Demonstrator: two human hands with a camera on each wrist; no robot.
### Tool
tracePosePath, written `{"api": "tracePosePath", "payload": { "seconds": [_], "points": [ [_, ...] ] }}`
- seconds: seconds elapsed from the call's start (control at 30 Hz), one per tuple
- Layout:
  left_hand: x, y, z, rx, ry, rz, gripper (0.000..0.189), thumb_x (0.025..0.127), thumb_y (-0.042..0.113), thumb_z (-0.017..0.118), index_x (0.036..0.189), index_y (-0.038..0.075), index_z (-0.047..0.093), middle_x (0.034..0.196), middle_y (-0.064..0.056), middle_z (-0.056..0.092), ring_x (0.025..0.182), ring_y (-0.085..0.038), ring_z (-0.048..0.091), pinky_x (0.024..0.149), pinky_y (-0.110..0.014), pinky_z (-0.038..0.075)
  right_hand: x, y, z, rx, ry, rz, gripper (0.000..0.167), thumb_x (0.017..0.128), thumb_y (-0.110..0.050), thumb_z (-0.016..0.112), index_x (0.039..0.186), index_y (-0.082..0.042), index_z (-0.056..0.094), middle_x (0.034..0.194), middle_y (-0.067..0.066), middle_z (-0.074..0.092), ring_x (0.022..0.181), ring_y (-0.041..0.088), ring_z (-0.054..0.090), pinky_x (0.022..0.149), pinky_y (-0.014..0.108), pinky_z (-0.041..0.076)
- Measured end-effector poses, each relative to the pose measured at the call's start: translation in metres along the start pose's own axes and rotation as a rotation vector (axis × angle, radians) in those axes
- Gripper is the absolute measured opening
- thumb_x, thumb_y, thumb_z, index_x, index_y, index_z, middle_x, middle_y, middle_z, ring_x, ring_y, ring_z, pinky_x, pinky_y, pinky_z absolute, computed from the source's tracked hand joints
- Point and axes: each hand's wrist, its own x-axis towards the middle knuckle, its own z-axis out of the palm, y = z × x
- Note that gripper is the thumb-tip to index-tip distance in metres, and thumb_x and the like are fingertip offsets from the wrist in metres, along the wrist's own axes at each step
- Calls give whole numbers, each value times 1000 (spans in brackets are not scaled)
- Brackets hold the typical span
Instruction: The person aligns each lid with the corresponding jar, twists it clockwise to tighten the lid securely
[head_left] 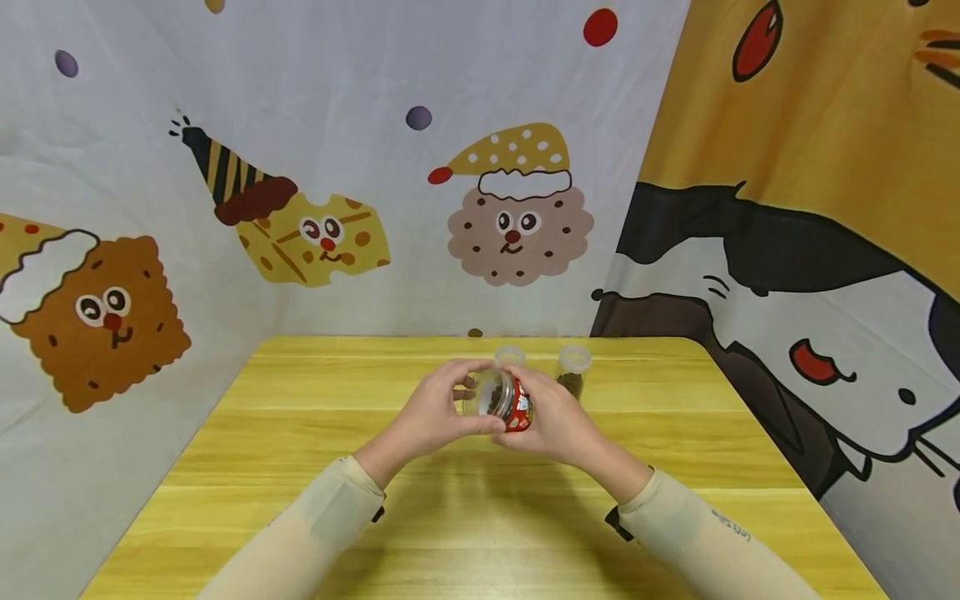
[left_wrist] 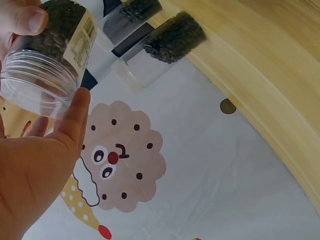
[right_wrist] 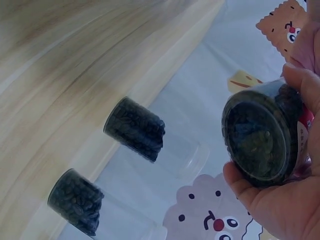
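Both hands hold a clear jar [head_left: 521, 410] of small dark seeds or beans, lying tilted above the table with its threaded end to the left. My right hand [head_left: 558, 423] grips its red-labelled body. The jar's round base [right_wrist: 257, 137] shows in the right wrist view. Curled around a see-through end piece [left_wrist: 37, 97] beside the threads is my left hand [head_left: 431, 410]. Whether that piece is a lid or a separate container, I cannot tell. Beyond the hands stand two clear cylindrical containers, one on the right [head_left: 574, 367] and one partly hidden [head_left: 511, 355], each partly filled with similar dark pieces.
The wooden table [head_left: 360, 533] extends to a back edge just behind the two containers. A printed cloth [head_left: 360, 67] with cartoon figures hangs behind and along both sides.
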Motion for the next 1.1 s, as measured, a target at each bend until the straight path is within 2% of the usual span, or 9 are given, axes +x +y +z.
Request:
{"api": "tracePosePath", "payload": {
  "seconds": [0.13,0.2,0.33,0.4,0.57,0.8,0.87,1.03,1.1],
  "points": [
    [0,0,-1,-24,-20,14,89,82,31,95,157,11,52,156,-10,57,125,-30,66,107,-40,60,-1,0,-1,13,-1,-1,96,76,-35,98,155,-7,52,137,12,70,112,25,69,86,41,63],
    [0,0,-1,26,-28,43,90,85,34,93,160,13,49,157,-11,56,124,-29,66,102,-39,62,-1,-1,-2,12,-4,-9,95,76,-34,97,155,-6,52,138,12,69,113,26,70,87,42,63],
    [1,0,0,166,-42,139,84,93,38,85,162,11,46,158,-12,57,128,-30,65,93,-38,63,-2,-4,-2,-4,-4,-26,96,78,-35,96,156,-6,50,142,14,67,117,27,69,91,45,63],
    [1,-1,2,184,-41,169,79,95,38,82,161,10,48,157,-12,58,132,-31,64,94,-39,63,-3,-4,-2,-16,-2,-29,95,78,-36,96,157,-8,50,143,13,67,118,27,69,92,45,63],
    [-3,0,8,153,-8,126,73,97,37,80,158,12,50,155,-8,58,131,-27,63,99,-40,62,-4,-6,-1,-10,12,-26,94,77,-35,96,157,-12,51,142,11,67,118,26,68,93,45,63],
    [-5,2,15,136,83,47,72,98,42,78,156,10,49,145,-9,61,112,-24,65,92,-39,61,-4,-8,4,-85,103,-67,94,75,-36,98,153,-6,52,138,15,69,118,30,70,93,46,64],
    [-5,2,14,122,92,42,74,97,42,79,156,9,48,145,-11,60,114,-25,66,93,-40,61,-4,-7,5,-104,126,-80,94,75,-37,98,152,-5,53,138,16,69,119,31,70,94,47,64],
    [-4,0,10,71,73,81,75,95,36,83,157,9,49,149,-16,60,123,-32,67,100,-46,62,-5,-5,6,-122,139,-77,97,73,-36,100,152,-6,53,140,16,68,120,32,70,93,47,64],
    [-4,-2,9,57,69,87,74,95,35,83,157,8,50,147,-18,62,121,-33,69,99,-47,63,-5,-5,5,-133,132,-75,98,72,-36,100,153,-7,52,141,16,68,120,32,70,93,47,64]
  ]
}}
